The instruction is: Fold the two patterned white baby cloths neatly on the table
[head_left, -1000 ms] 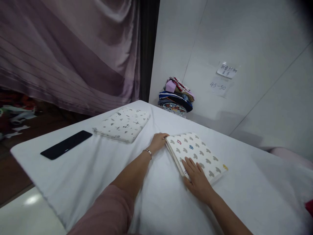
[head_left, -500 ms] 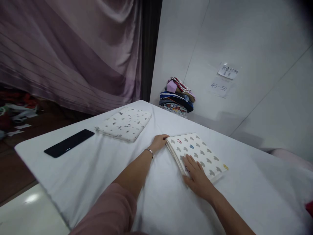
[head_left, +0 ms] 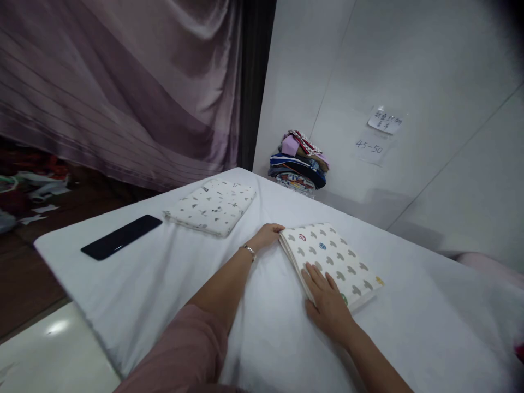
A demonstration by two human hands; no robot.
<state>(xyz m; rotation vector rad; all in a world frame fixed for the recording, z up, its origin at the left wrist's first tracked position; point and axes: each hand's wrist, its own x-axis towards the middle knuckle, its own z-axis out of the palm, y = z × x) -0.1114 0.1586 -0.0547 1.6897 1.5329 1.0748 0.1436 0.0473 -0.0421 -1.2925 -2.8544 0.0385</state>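
A folded white cloth (head_left: 327, 248) printed with grey mushroom shapes and a few coloured ones lies on the white-covered table (head_left: 270, 327). My left hand (head_left: 269, 234), wearing a bracelet at the wrist, pinches the cloth's far left corner; the fingertips are partly hidden. Flat on the near left part of the same cloth rests my right hand (head_left: 327, 300), fingers stretched out and the thumb over the near edge. Several layers show along the cloth's left side.
Further left lies another folded white cloth (head_left: 213, 207) with small grey prints. A black phone-like slab (head_left: 123, 236) sits near the table's left edge. Stacked fabrics (head_left: 298, 164) stand by the wall, below paper notes (head_left: 374, 144). A purplish curtain (head_left: 143, 98) hangs behind.
My right hand has slid slightly left and toward me on the cloth, uncovering a green print beside it. My left hand stays at the corner. The whole view has shifted slightly.
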